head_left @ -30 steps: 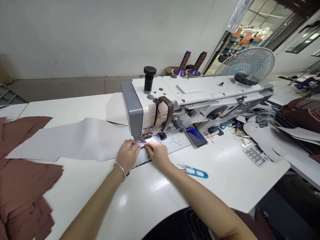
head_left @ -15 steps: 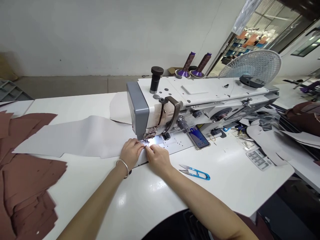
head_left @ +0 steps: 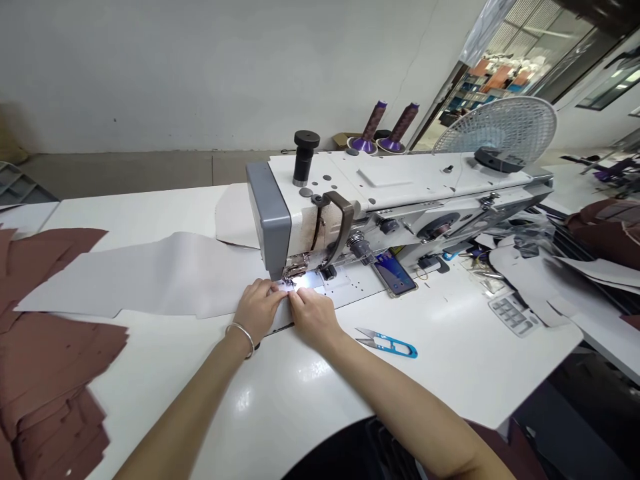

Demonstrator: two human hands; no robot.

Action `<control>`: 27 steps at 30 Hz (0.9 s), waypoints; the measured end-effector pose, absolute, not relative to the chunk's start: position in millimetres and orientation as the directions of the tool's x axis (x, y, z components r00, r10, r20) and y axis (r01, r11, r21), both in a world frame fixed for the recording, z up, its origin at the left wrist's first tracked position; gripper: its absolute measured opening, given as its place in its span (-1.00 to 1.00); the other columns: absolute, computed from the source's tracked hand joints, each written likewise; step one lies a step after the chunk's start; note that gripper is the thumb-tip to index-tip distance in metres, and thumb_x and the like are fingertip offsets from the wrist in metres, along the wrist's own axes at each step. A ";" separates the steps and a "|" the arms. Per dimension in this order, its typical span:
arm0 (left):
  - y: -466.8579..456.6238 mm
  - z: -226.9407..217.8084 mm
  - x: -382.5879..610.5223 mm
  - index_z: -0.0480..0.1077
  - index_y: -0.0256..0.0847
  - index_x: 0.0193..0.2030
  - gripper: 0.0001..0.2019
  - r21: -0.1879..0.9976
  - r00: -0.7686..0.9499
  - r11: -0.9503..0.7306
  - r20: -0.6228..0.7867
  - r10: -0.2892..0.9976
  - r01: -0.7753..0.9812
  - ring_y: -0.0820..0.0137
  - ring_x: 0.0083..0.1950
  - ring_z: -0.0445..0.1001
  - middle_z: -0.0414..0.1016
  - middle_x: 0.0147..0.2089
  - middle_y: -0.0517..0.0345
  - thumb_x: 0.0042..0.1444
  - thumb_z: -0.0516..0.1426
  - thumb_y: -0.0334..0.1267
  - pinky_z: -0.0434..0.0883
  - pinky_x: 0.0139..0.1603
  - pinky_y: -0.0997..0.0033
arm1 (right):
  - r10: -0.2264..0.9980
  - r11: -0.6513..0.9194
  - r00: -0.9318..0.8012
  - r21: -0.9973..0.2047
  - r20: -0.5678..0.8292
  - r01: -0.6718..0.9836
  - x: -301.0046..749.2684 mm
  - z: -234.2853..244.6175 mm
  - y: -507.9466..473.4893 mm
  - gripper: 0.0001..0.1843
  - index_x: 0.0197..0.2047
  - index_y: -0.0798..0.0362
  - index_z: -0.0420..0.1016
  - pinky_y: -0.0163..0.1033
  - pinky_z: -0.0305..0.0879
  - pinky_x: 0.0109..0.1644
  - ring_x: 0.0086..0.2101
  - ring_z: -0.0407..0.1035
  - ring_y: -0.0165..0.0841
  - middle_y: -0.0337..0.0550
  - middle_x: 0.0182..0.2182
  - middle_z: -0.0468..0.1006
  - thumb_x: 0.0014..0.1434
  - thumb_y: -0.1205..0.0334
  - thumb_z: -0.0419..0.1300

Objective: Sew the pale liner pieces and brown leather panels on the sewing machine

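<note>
A white industrial sewing machine (head_left: 400,187) stands on a white table (head_left: 280,400). Both my hands sit right in front of its needle and presser foot (head_left: 293,272), under the lit spot. My left hand (head_left: 257,308), with a silver bracelet on the wrist, has its fingers curled and pinched at the edge of a long grey fabric piece (head_left: 150,277) that lies out to the left. My right hand (head_left: 313,315) is curled too, its fingertips meeting the left hand's just below the needle. What the fingertips pinch is too small to make out.
Blue thread snips (head_left: 387,343) lie right of my right hand. A phone (head_left: 395,275) lies under the machine arm. Brown cut pieces (head_left: 45,353) are stacked at the table's left. Two thread cones (head_left: 385,127), a fan (head_left: 495,130) and small clutter stand to the right.
Both hands have stayed at the needle with only small finger movements. The apparent shift of the scene comes from my head moving.
</note>
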State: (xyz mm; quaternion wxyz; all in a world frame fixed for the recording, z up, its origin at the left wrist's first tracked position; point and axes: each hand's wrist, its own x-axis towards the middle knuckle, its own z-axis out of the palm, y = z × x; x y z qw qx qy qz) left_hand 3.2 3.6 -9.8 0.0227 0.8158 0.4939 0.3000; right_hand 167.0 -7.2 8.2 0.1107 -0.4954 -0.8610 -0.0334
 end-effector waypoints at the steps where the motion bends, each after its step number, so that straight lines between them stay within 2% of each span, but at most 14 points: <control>1: 3.0 -9.4 3.1 0.50 -0.09 -0.24 -0.73 0.319 0.343 -0.511 0.456 0.821 0.798 0.34 -0.22 0.30 0.43 -0.25 0.06 0.21 -0.04 -0.35 0.32 -0.18 0.30 | 0.849 0.503 -0.479 -0.059 0.224 0.863 167.4 7.8 -7.3 -0.81 -0.29 0.08 0.39 -0.24 -0.22 -0.47 -0.46 0.15 -0.38 -0.18 -0.47 0.35 0.22 0.40 -0.04; 5: 2.7 -8.5 2.9 0.50 -0.06 -0.20 -0.72 0.287 0.363 -0.502 0.421 0.831 0.816 0.32 -0.21 0.28 0.42 -0.22 0.06 0.18 -0.02 -0.38 0.30 -0.21 0.30 | 0.869 0.463 -0.431 -0.089 0.244 0.882 167.9 5.3 -9.1 -0.80 -0.34 0.07 0.39 -0.23 -0.23 -0.48 -0.48 0.14 -0.39 -0.19 -0.49 0.35 0.22 0.36 -0.03; 11: 4.6 -8.6 2.7 0.51 -0.08 -0.22 -0.72 0.304 0.362 -0.504 0.416 0.834 0.809 0.31 -0.22 0.28 0.42 -0.23 0.05 0.19 -0.02 -0.38 0.30 -0.23 0.30 | 0.864 0.474 -0.436 -0.114 0.253 0.873 167.6 6.8 -10.0 -0.79 -0.18 0.06 0.41 -0.24 -0.20 -0.47 -0.45 0.16 -0.39 -0.19 -0.45 0.37 0.24 0.33 -0.05; 18: 3.7 -6.9 2.3 0.48 -0.11 -0.21 -0.75 0.360 0.344 -0.520 0.451 0.824 0.774 0.32 -0.19 0.29 0.41 -0.23 0.06 0.20 -0.03 -0.36 0.33 -0.15 0.29 | 0.851 0.499 -0.468 -0.094 0.237 0.861 167.8 10.4 -7.2 -0.82 -0.29 0.06 0.41 -0.24 -0.21 -0.47 -0.47 0.13 -0.40 -0.20 -0.48 0.36 0.21 0.34 -0.02; 23: 3.0 -7.8 3.0 0.50 -0.11 -0.23 -0.73 0.310 0.357 -0.520 0.452 0.817 0.796 0.33 -0.23 0.28 0.40 -0.25 0.05 0.17 -0.03 -0.41 0.32 -0.17 0.30 | 0.851 0.493 -0.463 -0.075 0.247 0.867 167.4 8.7 -9.6 -0.82 -0.31 0.07 0.41 -0.24 -0.22 -0.48 -0.48 0.12 -0.40 -0.20 -0.50 0.35 0.20 0.37 -0.02; 27: 2.5 -8.1 4.3 0.49 -0.10 -0.22 -0.72 0.256 0.375 -0.496 0.404 0.835 0.830 0.30 -0.19 0.28 0.41 -0.21 0.03 0.14 -0.02 -0.44 0.30 -0.18 0.28 | 0.868 0.468 -0.438 -0.089 0.233 0.879 168.3 7.7 -13.1 -0.81 -0.21 0.08 0.41 -0.24 -0.22 -0.47 -0.47 0.14 -0.39 -0.18 -0.46 0.38 0.20 0.37 -0.01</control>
